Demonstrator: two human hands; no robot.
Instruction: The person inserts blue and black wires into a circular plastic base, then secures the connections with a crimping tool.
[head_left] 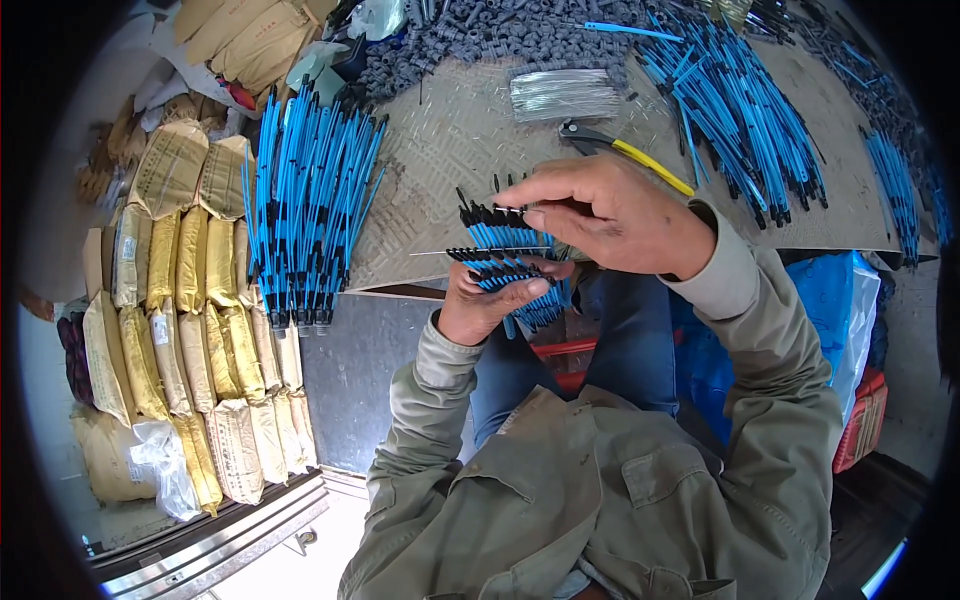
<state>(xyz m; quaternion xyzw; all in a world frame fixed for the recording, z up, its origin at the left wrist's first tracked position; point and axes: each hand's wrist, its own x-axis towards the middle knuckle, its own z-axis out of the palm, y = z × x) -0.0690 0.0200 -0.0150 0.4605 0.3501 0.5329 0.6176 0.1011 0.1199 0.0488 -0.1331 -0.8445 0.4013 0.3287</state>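
Near the centre of your view, a little toward 12 o'clock, you have a bundle of blue strips (490, 236) with black tips, its strips packed side by side just off the table's near edge. Your left hand (470, 312) comes up from 7 o'clock and is closed around the bundle, the thumb lying across its near side. A thin wire (428, 253) runs across the bundle and sticks out toward 9 o'clock. Your right hand (625, 215) reaches in from 4 o'clock, thumb and forefinger bent at the black tips on the bundle's far side; a pale sliver shows by those fingertips, but you can't tell from here whether they are pinching it. On the table (415, 185), a large pile of blue strips (310, 190) lies at 10 o'clock and a second pile (750, 110) at 2 o'clock. Silvery wires (565, 97) lie in a bunch near 1 o'clock, and between them and your right wrist is a cutter (650, 165) with a yellow handle. A heap of small grey parts (480, 42) spreads at 12 o'clock. Off the table, stacked packages (190, 265) stand at 9 o'clock, with a clear plastic bag (165, 460) at 8.
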